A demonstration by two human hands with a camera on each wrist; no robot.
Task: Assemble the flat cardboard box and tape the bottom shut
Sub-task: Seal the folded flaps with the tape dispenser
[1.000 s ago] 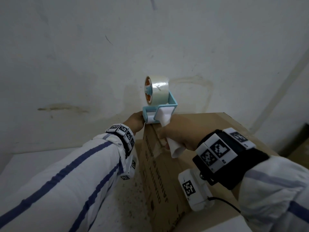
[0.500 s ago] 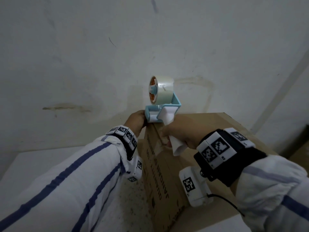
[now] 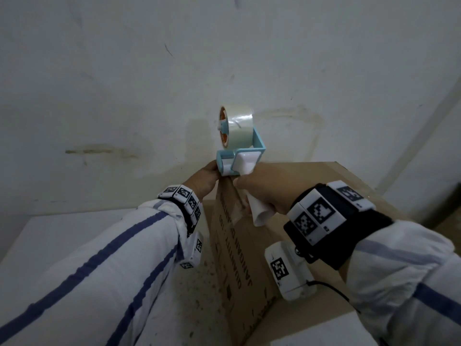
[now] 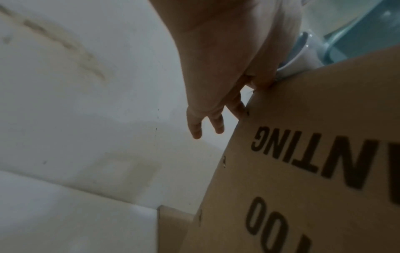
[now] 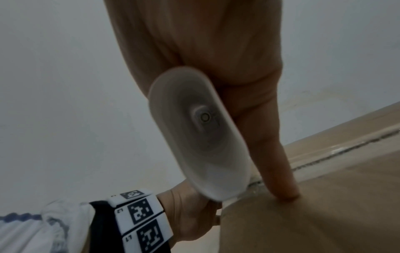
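With your right hand (image 3: 264, 193) wrapped around the tape dispenser (image 3: 239, 156) handle at the box (image 3: 249, 245) edge on the worktop, and left hand (image 3: 202, 181) fingers extended, steadying that corner, a tilted pull could wrinkle the tape off the seam.

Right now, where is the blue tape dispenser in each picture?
Head: blue plastic tape dispenser at centre, on the brown cardboard box's far top edge.
Left wrist: top right corner, above the box.
Right wrist: only its white handle end, at centre.
Shared landmark: the box.
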